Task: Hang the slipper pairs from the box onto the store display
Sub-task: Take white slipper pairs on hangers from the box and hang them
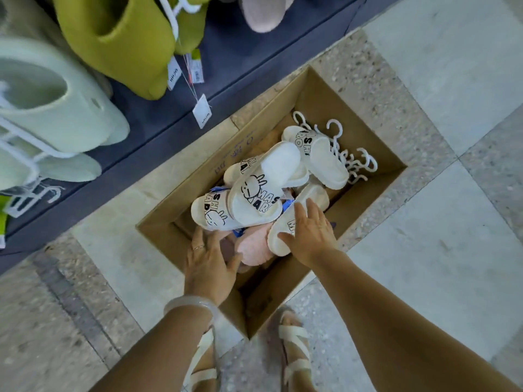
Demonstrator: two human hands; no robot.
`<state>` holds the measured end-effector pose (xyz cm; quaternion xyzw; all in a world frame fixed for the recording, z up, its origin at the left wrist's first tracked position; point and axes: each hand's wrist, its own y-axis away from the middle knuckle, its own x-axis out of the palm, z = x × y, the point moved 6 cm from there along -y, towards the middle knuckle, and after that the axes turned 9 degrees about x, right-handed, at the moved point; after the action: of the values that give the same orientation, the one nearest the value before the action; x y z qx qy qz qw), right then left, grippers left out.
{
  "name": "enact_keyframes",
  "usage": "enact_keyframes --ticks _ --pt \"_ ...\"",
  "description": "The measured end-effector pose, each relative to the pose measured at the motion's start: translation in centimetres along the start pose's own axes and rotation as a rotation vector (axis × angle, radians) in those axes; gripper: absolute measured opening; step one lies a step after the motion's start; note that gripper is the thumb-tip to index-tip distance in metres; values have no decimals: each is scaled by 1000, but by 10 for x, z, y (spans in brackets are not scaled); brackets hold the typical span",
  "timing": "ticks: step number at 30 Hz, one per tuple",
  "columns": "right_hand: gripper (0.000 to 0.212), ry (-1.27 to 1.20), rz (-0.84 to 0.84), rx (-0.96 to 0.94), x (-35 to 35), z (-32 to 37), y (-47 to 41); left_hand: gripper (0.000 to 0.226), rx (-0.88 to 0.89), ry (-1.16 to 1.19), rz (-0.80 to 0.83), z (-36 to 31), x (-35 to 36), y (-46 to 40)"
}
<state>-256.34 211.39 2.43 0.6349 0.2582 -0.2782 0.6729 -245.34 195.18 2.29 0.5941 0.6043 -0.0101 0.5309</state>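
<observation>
A brown cardboard box (376,154) stands open on the floor below me. Inside lie several white slippers (254,190) printed with black letters and a rabbit, some pink slippers (256,247) and white plastic hangers (351,154). My right hand (308,233) lies with spread, straight fingers on a white slipper (278,237) at the box's near right side. My left hand (210,261) reaches into the near corner, its thumb against a pink slipper and its fingertips under the white ones. The store display (147,128) is a dark panel at upper left.
Green slippers (121,41), mint slippers (48,97) and a grey pair (263,12) hang on white hangers on the display, with paper tags (201,110) dangling. My sandalled feet (294,352) stand just before the box on a tiled stone floor (441,66).
</observation>
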Motion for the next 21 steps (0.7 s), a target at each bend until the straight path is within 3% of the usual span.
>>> enact_keyframes --ticks 8,14,18,21 --pt "61 80 95 -96 -62 -7 -37 59 -217 140 -16 -58 4 -6" --pt "56 264 152 -96 -104 -73 -79 61 -416 318 -38 -97 45 -14" --pt "50 345 125 -24 -109 -106 -122 55 -409 372 -24 -114 73 -26" --pt "46 330 -11 9 -111 -109 -151 54 -398 405 -28 -115 94 -38"
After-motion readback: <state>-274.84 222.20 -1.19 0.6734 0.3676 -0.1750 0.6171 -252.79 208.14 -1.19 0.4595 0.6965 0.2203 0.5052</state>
